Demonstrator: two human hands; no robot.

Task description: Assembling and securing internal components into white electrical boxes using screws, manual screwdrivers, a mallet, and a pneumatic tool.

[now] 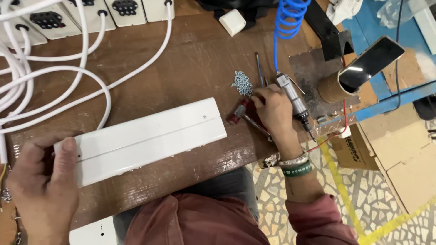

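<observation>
A long white rectangular plastic casing, smooth-backed with a shallow groove along its length and a small screw hole near its far end, lies slantwise across the middle of the scuffed brown wooden worktop. A white cable runs out from its left end toward a tangle of white cords at the upper left.

The left hand holds the casing's left end: the thumb lies flat on top and the fingers curl around the end, so the grip is closed on the casing, pinning it to the worktop.

The right hand rests to the right of the casing, apart from it. Its fingertips are pinched narrowly together at the edge of a small heap of silver screws; whether a screw sits between them is too small to tell. Just under the palm lies a red-handled tool with a metal shaft. Just beside the hand, on its right, a grey pneumatic screwdriver lies on the worktop, fed by a coiled blue air hose.

Farther back stand white socket blocks with black faces, and a dark phone leans on a cardboard tube.
</observation>
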